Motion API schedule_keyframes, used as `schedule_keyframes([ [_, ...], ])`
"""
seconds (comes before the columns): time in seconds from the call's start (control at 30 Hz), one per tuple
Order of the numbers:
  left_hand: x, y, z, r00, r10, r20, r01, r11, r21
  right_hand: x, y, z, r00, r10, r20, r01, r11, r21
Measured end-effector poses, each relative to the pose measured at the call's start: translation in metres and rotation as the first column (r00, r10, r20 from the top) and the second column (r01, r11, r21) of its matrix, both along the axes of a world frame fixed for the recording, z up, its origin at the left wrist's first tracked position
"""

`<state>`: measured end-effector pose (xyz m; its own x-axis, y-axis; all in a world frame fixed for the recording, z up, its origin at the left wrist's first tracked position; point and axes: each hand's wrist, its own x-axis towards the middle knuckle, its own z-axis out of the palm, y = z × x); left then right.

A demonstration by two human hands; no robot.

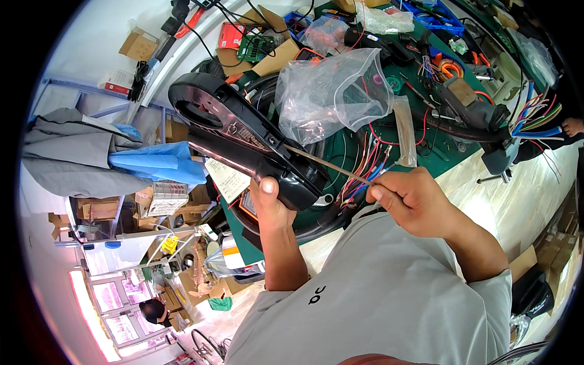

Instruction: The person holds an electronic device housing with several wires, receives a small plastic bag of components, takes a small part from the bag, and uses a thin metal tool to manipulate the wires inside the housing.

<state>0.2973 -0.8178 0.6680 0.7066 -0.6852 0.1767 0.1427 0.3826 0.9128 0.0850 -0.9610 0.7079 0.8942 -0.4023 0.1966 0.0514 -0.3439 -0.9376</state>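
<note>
My left hand [271, 207] grips a glossy black plastic handle housing [243, 137] with a looped grip at its upper left end, like a charging gun. The housing is tilted over the bench, its wide end toward me. In my right hand [417, 199], the curled fingers pinch a thin brown rod [331, 165]. The rod's far end meets the housing's side near its open edge; whether it goes inside is hard to tell. Behind the housing lies a clear plastic bag [316, 100]. Loose multicoloured wires [365, 167] spread just beyond my right hand.
A green bench mat [441, 159] carries thick black cable [328, 224], a handwritten paper [228, 177] and cardboard boxes [277, 58]. At the right, a clamped cable [486, 134] ends in fanned wires. A person's hand [572, 126] shows at the far right. Grey and blue clothing [79, 149] hangs left.
</note>
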Motion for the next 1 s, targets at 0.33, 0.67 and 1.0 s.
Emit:
schedule_keyframes([
  [0.33,-0.004,0.011,-0.007,0.991,0.03,-0.129,-0.028,0.999,0.017,0.002,0.01,-0.007,0.994,-0.109,0.018,0.106,0.895,-0.433],
  [0.67,-0.012,0.014,-0.007,0.992,0.038,-0.124,-0.036,0.999,0.018,0.002,0.018,-0.011,0.973,-0.174,0.153,0.232,0.738,-0.633],
  [1.0,-0.031,0.015,-0.006,0.98,0.075,-0.186,-0.075,0.997,0.012,-0.003,0.017,0.001,0.995,-0.035,-0.097,0.057,0.97,0.235],
])
